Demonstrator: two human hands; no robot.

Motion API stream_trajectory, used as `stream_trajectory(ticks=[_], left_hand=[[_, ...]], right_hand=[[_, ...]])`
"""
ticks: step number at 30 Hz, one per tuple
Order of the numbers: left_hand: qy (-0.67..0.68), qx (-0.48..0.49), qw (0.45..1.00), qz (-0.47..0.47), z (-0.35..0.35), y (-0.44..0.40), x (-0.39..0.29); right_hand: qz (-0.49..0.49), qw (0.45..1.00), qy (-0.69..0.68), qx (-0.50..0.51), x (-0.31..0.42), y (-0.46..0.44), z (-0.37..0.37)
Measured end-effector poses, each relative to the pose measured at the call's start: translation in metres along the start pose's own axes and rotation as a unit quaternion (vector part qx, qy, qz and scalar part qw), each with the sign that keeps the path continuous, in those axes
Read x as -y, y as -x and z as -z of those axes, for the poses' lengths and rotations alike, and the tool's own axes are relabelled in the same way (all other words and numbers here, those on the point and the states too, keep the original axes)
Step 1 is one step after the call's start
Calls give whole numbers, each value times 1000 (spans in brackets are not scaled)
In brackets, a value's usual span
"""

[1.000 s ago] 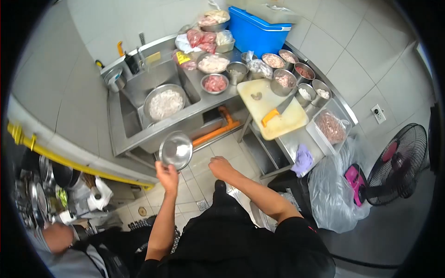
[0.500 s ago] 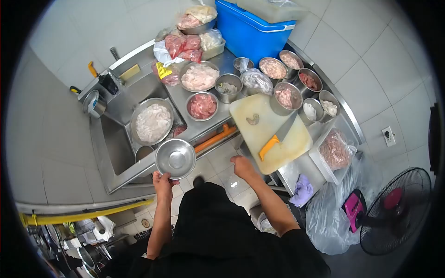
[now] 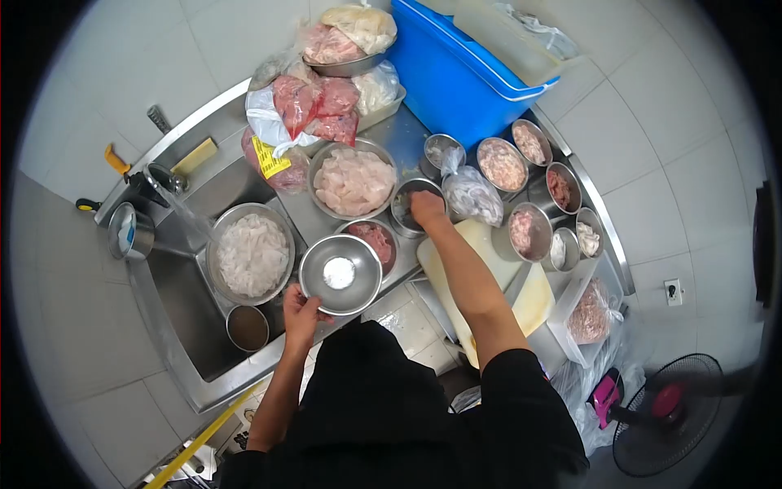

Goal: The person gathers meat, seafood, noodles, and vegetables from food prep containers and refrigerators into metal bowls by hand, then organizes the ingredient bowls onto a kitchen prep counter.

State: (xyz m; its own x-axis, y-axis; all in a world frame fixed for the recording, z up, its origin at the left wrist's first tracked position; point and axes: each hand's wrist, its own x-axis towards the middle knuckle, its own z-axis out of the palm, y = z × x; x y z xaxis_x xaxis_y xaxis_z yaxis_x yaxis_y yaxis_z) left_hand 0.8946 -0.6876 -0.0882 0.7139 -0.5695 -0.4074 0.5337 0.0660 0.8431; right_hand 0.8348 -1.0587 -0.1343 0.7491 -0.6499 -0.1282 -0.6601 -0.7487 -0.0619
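My left hand [image 3: 303, 316] grips the lower left rim of an empty steel bowl [image 3: 340, 275], held level over the counter's front edge. Behind it, partly covered, is a bowl of red meat [image 3: 376, 242]. My right hand [image 3: 427, 209] reaches into a steel pot [image 3: 405, 213]; its fingers are hidden inside. To the pot's left stands a bowl of pale meat slices [image 3: 355, 181], and to its right lies a knotted plastic bag [image 3: 473, 196]. My right forearm crosses above the cutting board [image 3: 456, 244].
Water runs beside a bowl of pale meat [image 3: 251, 254] in the sink [image 3: 189, 311]. A blue cooler [image 3: 464, 81] stands at the back. Several steel pots of meat, a plastic tub [image 3: 572, 352] and a fan [image 3: 668, 414] are on the right.
My right hand has moved from beside the cutting board into the pot. The bowl in my left hand is now nearer the bowl of red meat. The view has moved closer to the counter.
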Motion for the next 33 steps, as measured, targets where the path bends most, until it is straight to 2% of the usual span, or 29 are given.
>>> stream_trajectory(ticks=[3,7,10,11,14,15,16,17,18,20,23,26,27,30,33], left_hand=[[-10,26,1000,14,-4,-30,-8],[-13,54,997,44,-17,-60,-18],[-28,80,994,71,-33,-76,-22],[-38,88,992,81,-39,-80,-22],[-54,111,986,110,-55,-85,-23],[-57,117,985,117,-58,-85,-24],[-59,111,985,116,-61,-83,-25],[-62,104,986,114,-63,-80,-26],[-65,99,987,112,-65,-77,-26],[-69,81,988,109,-62,-71,-25],[-50,70,992,88,-58,-61,-24],[-33,51,995,77,-57,-56,-20],[-31,46,995,77,-57,-56,-18],[-41,45,995,75,-68,-59,-12],[-38,61,994,86,-83,-60,-6]], right_hand=[[0,1000,-15,21,-9,-20,-18],[-25,995,-94,10,-12,4,42],[-36,960,-271,64,-12,22,100],[-33,908,-396,133,-17,24,105],[-22,825,-468,317,5,34,165],[25,876,-420,237,2,25,146],[33,938,-278,205,-6,11,109],[39,977,-130,166,-16,-5,65],[43,991,22,122,-19,-17,36],[-56,992,-19,115,1,-5,10],[-83,996,-35,30,1,-6,-32],[-77,994,-70,28,0,6,7],[-61,995,-77,-3,-4,11,18],[31,956,-290,16,-11,39,80],[164,873,-440,133,-3,64,133]])
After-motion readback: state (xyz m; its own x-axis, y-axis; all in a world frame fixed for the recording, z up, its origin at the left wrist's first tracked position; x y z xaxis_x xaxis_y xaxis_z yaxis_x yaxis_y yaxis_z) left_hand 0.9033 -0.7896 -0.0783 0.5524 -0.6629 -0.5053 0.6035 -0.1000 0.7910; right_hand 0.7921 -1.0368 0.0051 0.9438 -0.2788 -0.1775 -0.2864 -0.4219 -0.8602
